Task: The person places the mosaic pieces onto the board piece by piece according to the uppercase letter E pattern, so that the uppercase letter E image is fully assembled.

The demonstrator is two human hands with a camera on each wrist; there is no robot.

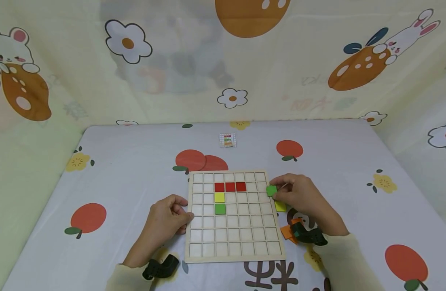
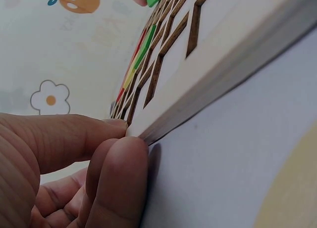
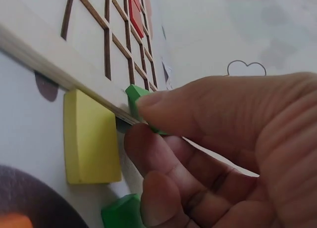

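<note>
A wooden grid board (image 1: 244,258) lies flat on the cloth, its cells mostly bare. Three red tiles (image 1: 230,186) sit side by side in its second row. Below the leftmost red come a yellow tile (image 1: 219,197) and a green tile (image 1: 220,209). My left hand (image 1: 169,215) holds the board's left edge, thumb and finger pinching the rim in the left wrist view. Between thumb and forefinger, my right hand (image 1: 299,194) pinches a green square tile (image 1: 271,190) over the board's right rim. Under that hand lie a loose yellow tile (image 3: 94,139) and another green one (image 3: 121,212).
Loose orange tiles (image 1: 288,233) lie right of the board, beside the black band on the right wrist. Behind the board, a small card (image 1: 228,140) shows a coloured grid pattern. The tablecloth (image 1: 135,169) carries fruit and flower prints; a printed curtain (image 1: 179,81) hangs behind.
</note>
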